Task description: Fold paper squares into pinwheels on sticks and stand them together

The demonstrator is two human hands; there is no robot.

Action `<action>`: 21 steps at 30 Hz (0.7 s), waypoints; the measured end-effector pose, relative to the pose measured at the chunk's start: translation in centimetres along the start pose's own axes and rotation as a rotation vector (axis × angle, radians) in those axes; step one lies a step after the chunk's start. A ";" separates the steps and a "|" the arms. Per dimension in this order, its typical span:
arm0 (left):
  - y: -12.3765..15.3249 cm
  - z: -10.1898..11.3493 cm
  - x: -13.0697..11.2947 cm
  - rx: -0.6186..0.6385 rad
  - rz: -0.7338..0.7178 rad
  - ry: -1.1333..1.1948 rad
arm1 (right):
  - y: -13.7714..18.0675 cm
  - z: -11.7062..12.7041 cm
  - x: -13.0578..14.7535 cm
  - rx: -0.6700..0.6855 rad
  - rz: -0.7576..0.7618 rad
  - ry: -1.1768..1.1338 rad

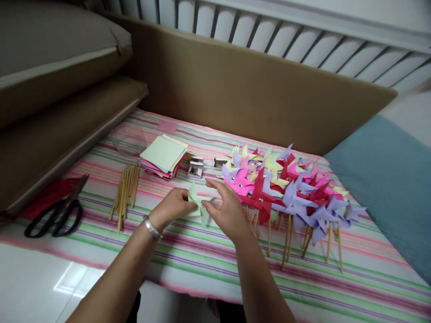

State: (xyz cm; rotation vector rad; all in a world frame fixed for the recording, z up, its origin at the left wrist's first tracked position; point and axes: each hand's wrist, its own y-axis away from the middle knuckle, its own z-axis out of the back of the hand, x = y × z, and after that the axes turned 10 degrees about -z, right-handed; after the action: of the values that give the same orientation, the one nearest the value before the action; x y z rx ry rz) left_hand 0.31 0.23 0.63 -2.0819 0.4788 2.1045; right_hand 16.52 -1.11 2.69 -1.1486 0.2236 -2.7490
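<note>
Between both hands is a pale green folded paper pinwheel [197, 202], just above the striped cloth [208, 264]. My left hand [171, 207], with a silver bracelet on the wrist, pinches its left side. On its right side my right hand [226, 207] grips it with thumb and fingers, the index finger stretched out. Right of my hands lies a heap of finished pinwheels [286, 188] in pink, red, purple and yellow on wooden sticks.
A stack of coloured paper squares [164, 156] and a bundle of wooden sticks [125, 194] lie to the left. Black scissors [55, 216] rest on red paper at far left. Small metal punches [195, 167] sit behind my hands. A cardboard sheet [235, 85] stands behind, a blue cushion [387, 179] at right.
</note>
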 end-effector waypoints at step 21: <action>0.5 -1.1 -1.5 -0.240 -0.124 0.247 | -0.8 -0.6 -1.6 0.196 -0.469 -0.881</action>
State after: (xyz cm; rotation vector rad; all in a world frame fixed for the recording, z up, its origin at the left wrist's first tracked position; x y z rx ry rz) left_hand 1.26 -0.46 2.22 -2.4495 0.1220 1.9274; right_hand 17.17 0.02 1.34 -2.4080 -0.4588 -2.1866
